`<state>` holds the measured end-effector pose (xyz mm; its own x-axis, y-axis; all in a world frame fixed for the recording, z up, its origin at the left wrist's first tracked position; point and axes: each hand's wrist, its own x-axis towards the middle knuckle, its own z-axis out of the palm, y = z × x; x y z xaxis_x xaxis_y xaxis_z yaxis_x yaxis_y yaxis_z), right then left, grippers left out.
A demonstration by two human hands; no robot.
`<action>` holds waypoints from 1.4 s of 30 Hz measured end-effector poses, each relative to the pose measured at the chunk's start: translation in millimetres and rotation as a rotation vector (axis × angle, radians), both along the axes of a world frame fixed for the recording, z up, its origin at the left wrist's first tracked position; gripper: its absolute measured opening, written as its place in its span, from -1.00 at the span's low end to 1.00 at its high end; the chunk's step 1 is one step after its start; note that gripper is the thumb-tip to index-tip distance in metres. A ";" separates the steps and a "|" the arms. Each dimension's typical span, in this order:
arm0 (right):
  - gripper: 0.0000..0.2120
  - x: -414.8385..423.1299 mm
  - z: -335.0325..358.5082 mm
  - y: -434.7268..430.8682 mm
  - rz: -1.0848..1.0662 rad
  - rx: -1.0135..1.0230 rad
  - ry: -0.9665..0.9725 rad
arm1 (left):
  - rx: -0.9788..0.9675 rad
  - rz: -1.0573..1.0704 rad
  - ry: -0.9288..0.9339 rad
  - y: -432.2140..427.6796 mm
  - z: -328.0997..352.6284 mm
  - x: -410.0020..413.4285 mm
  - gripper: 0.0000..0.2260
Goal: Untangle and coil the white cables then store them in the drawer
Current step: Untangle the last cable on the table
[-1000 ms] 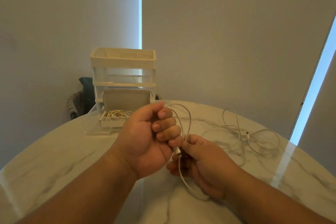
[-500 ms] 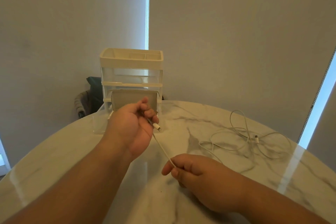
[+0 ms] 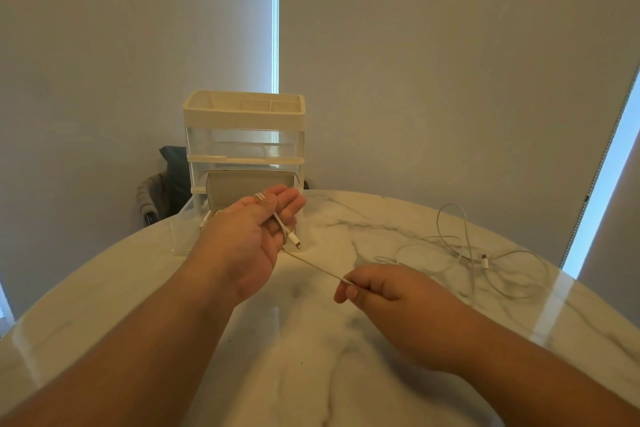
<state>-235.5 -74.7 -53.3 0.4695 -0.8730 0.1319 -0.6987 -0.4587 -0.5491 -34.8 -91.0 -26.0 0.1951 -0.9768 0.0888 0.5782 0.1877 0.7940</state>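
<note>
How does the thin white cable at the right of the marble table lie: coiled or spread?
Spread. The thin white cable lies in loose, irregular loops on the marble table, not wound up.

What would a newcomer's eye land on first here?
Two bare hands at the centre hold a thin white cable taut: it loops over the fingers of the left hand, and the right hand pinches it. To the right, a loose tangle of white cables sprawls on the round marble-patterned table. Behind the left hand stands a clear plastic drawer unit with cream trim.
</note>
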 end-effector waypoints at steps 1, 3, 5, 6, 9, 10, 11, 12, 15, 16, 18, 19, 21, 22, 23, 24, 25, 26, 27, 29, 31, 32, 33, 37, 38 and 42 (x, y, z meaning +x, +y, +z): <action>-0.79 -0.2 0.4 0.0 0.002 -0.006 0.006 | 0.000 0.000 0.008 0.1 0.1 0.5 -0.82; -0.80 0.0 -0.7 -0.5 0.008 -0.010 0.018 | -0.002 -0.003 0.029 0.6 1.2 1.3 -0.81; -0.81 0.7 -2.1 -0.5 0.011 -0.005 0.014 | 0.004 -0.004 0.062 0.6 2.6 2.7 -0.80; -0.81 0.9 -2.5 -0.1 0.013 0.000 0.011 | 0.012 -0.004 0.077 0.0 3.1 4.1 -0.80; -0.81 2.0 -4.6 -0.1 0.030 0.021 0.016 | 0.043 -0.001 0.122 -2.0 4.3 8.6 -0.78; -0.81 2.5 -5.7 0.1 0.034 0.031 0.022 | 0.051 0.000 0.137 -2.0 4.9 9.8 -0.78; -0.81 3.3 -6.5 0.1 0.038 0.040 0.024 | 0.057 0.002 0.152 -1.8 5.5 11.0 -0.78; -0.81 4.1 -7.7 0.1 0.042 0.050 0.025 | 0.061 0.003 0.165 -1.7 6.0 11.8 -0.78; -0.80 6.9 -9.4 1.5 0.055 0.076 0.018 | 0.061 0.019 0.160 -0.8 6.0 13.3 -0.80; -0.80 7.4 -9.6 2.2 0.055 0.075 0.018 | 0.055 0.027 0.130 -0.3 5.7 12.4 -0.81; -0.80 7.8 -10.0 2.5 0.053 0.070 0.015 | 0.028 0.042 0.027 0.7 4.7 8.4 -0.81; -0.80 7.3 -9.7 2.5 0.051 0.072 0.012 | 0.007 0.046 -0.035 1.2 4.2 5.5 -0.82; -0.79 5.1 -7.9 1.4 0.044 0.058 0.012 | -0.049 0.040 -0.179 2.3 2.4 0.7 -0.82; -0.77 3.8 -6.8 0.8 0.040 0.041 0.016 | -0.087 0.051 -0.305 2.8 0.2 -1.1 -0.82; -0.74 2.3 -5.6 0.1 0.039 0.015 0.018 | -0.129 0.082 -0.497 3.2 -3.1 -1.7 -0.82; -0.71 1.2 -4.7 -0.3 0.041 -0.018 0.019 | -0.176 0.114 -0.713 4.2 -6.5 -2.4 -0.82; -0.69 0.2 -3.7 -0.9 0.042 -0.054 0.018 | -0.226 0.139 -0.901 5.5 -9.9 -3.3 -0.82; -0.68 -0.6 -2.8 -1.4 0.041 -0.087 0.014 | -0.272 0.151 -1.043 7.1 -12.4 -4.9 -0.81; -0.69 -1.5 -2.1 -2.3 0.035 -0.116 0.004 | -0.307 0.152 -1.149 7.9 -14.8 -6.8 -0.80; -0.75 -3.8 -0.7 -5.0 0.003 -0.150 -0.033 | -0.340 0.134 -1.301 7.5 -18.8 -11.2 -0.78; -0.83 -6.4 0.8 -7.7 -0.034 -0.173 -0.078 | -0.331 0.088 -1.407 4.7 -22.9 -14.0 -0.79; -0.85 -7.6 1.7 -8.4 -0.049 -0.185 -0.096 | -0.325 0.062 -1.457 3.4 -24.5 -15.4 -0.79; -0.85 -8.8 1.9 -8.9 -0.062 -0.196 -0.111 | -0.322 0.040 -1.506 2.7 -26.2 -17.1 -0.78; -0.85 -12.1 3.6 -9.4 -0.083 -0.226 -0.162 | -0.285 0.005 -1.613 4.1 -29.6 -23.3 -0.80; -0.85 -12.4 4.1 -9.4 -0.084 -0.233 -0.169 | -0.280 0.005 -1.623 5.6 -29.5 -24.3 -0.82; -0.84 -12.4 4.8 -8.2 -0.080 -0.246 -0.221 | -0.300 -0.022 -1.533 12.9 -28.2 -28.6 -0.75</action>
<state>-247.9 -83.0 -48.5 0.3377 -0.8353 0.4338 -0.6143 -0.5448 -0.5709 -63.4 -78.1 -54.2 -0.2747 -0.8887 0.3670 -0.7128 0.4444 0.5425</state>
